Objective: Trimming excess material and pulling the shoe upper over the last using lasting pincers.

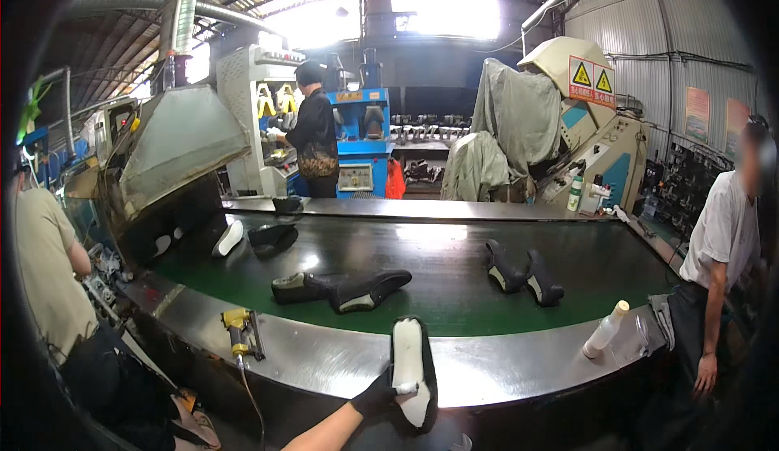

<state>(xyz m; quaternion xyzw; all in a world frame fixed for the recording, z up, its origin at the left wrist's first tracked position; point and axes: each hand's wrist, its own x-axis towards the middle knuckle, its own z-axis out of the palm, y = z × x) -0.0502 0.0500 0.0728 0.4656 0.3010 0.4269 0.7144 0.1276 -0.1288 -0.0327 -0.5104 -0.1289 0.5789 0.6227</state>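
Observation:
My left hand, in a black glove, comes in from the lower edge and is closed on the side of a black shoe. The shoe stands toe-to-heel upright in the picture, its long white bottom facing me, in front of the metal edge of the belt table. My right hand is not visible. On the green belt beyond the held shoe lie a pair of black shoes with pale bottoms. Farther right is another pair of black shoes.
A yellow air stapler with a hose rests on the metal rim, and a white bottle stands to the right. More shoes lie by the hooded machine. People stand at left, right and back.

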